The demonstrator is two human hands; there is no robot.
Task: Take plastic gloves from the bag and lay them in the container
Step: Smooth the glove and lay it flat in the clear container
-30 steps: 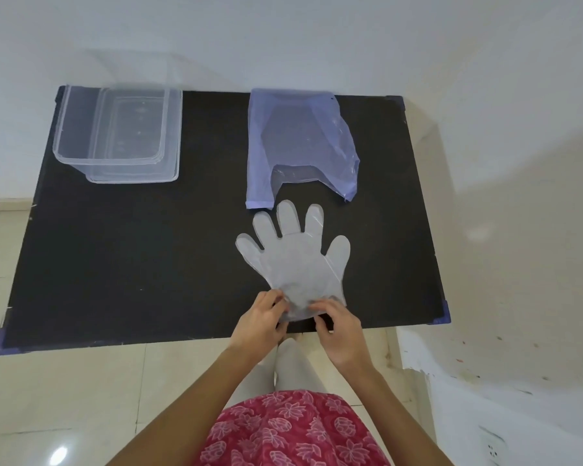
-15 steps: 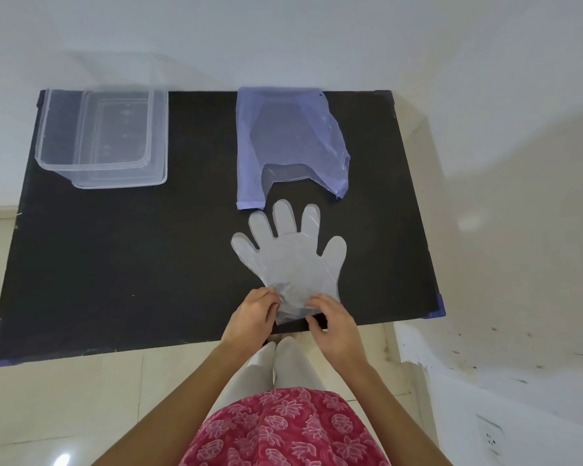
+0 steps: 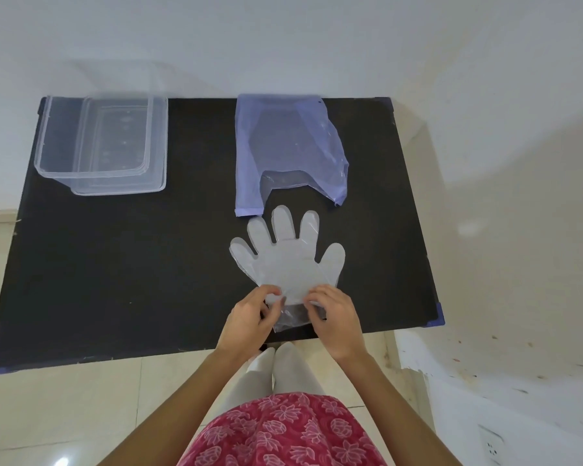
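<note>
A clear plastic glove (image 3: 288, 262) lies flat on the black table (image 3: 132, 264), fingers pointing away from me. My left hand (image 3: 251, 319) and my right hand (image 3: 334, 317) both pinch its cuff end near the table's front edge. The cuff looks lifted and folded between the fingertips. A bluish see-through plastic bag (image 3: 286, 146) lies flat just beyond the glove's fingertips, its opening toward me. The clear rectangular container (image 3: 98, 142) stands at the table's far left corner, resting on what looks like its lid.
A white wall runs behind the table and along the right side. The table's front edge is close under my hands, with blue corner caps (image 3: 436, 319). Tiled floor lies below.
Both hands keep their pinch on the glove cuff and have gathered it slightly. The glove stays in the same spot; only the camera view has shifted a little.
</note>
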